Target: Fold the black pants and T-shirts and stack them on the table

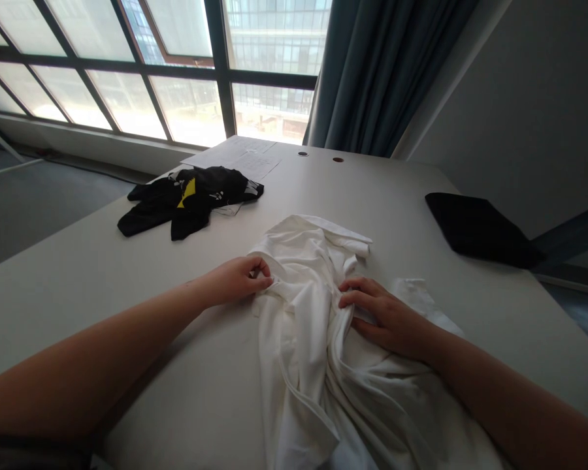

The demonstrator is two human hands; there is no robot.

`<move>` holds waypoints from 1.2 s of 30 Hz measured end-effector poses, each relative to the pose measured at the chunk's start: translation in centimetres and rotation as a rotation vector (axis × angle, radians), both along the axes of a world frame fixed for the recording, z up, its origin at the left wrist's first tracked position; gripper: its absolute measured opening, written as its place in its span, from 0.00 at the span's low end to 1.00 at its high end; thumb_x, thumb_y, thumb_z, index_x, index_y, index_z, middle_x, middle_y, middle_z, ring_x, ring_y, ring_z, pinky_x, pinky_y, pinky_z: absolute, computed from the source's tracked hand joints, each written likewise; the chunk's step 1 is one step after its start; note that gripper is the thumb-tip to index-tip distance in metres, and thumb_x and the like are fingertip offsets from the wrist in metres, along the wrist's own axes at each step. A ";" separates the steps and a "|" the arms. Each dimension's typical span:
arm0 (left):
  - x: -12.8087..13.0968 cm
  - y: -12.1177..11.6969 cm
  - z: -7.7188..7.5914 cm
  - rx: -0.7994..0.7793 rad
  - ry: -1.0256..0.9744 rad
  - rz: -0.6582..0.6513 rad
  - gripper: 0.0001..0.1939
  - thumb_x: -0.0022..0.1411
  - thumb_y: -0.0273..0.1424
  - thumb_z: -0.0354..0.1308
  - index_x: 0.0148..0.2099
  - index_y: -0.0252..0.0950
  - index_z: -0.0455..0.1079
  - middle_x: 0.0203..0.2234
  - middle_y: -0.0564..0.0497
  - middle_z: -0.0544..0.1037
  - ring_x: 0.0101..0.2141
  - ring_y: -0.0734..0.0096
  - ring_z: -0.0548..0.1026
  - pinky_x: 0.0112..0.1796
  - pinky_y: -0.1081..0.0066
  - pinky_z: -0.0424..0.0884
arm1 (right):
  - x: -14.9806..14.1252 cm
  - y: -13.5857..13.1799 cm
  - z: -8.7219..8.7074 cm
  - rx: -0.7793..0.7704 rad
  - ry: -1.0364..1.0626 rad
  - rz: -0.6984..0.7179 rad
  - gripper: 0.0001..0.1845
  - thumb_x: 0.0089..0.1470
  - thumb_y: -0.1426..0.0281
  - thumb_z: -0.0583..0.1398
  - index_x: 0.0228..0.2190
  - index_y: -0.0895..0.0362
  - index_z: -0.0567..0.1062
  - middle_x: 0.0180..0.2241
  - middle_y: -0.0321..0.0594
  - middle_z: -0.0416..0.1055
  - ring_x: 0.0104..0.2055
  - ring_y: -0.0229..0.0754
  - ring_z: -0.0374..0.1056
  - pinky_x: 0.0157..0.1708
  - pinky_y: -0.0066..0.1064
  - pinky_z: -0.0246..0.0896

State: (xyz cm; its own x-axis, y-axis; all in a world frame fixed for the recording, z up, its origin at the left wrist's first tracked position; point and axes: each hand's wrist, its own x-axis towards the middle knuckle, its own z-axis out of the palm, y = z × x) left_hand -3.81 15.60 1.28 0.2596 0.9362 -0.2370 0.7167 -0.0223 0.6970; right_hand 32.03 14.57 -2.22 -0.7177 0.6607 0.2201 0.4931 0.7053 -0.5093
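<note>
A rumpled white garment [304, 313] lies in loose folds on the white table [200, 378], reaching down past the bottom of the view. At its left edge my left hand [245, 277] pinches the cloth between thumb and fingers. My right hand [379, 313] rests on the folds to the right of the middle, its fingers bent and a little apart, touching the fabric. Whether the right fingertips grip any cloth cannot be made out. The garment's lower part is bunched, and its exact kind is hard to tell.
Farther back on the left lies a crumpled black garment with a yellow patch [191, 196], beside papers [235, 153]. A flat black item [480, 228] sits at the table's right edge. Behind stand windows [186, 98] and a blue-grey curtain [372, 85].
</note>
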 end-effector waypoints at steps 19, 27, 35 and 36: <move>0.7 -0.6 -1.4 0.251 -0.154 -0.092 0.13 0.58 0.32 0.58 0.47 0.40 0.67 0.23 0.61 0.63 0.25 0.73 0.62 0.30 0.72 0.60 | 0.0 0.0 0.3 -0.003 -0.009 -0.004 0.12 0.62 0.71 0.62 0.47 0.49 0.78 0.56 0.47 0.71 0.60 0.52 0.69 0.63 0.48 0.65; 0.3 -0.3 -1.9 0.276 -0.182 -0.108 0.12 0.58 0.31 0.58 0.46 0.40 0.68 0.25 0.60 0.64 0.26 0.74 0.62 0.30 0.73 0.60 | -0.1 0.0 0.3 0.016 -0.025 0.007 0.12 0.62 0.71 0.62 0.47 0.49 0.77 0.56 0.47 0.70 0.60 0.51 0.68 0.63 0.48 0.66; 0.2 -0.4 -1.5 0.294 -0.174 -0.136 0.12 0.58 0.31 0.59 0.45 0.39 0.69 0.26 0.59 0.65 0.26 0.73 0.63 0.31 0.72 0.62 | -0.1 0.0 0.3 0.010 -0.025 0.004 0.12 0.62 0.71 0.62 0.47 0.49 0.77 0.56 0.47 0.71 0.60 0.52 0.69 0.63 0.49 0.66; 0.2 -0.4 -1.4 0.294 -0.173 -0.132 0.11 0.58 0.31 0.59 0.45 0.39 0.69 0.26 0.59 0.65 0.27 0.73 0.63 0.31 0.72 0.62 | -0.1 0.0 0.3 0.006 -0.023 0.002 0.12 0.61 0.71 0.62 0.47 0.49 0.78 0.56 0.47 0.71 0.60 0.52 0.69 0.63 0.49 0.66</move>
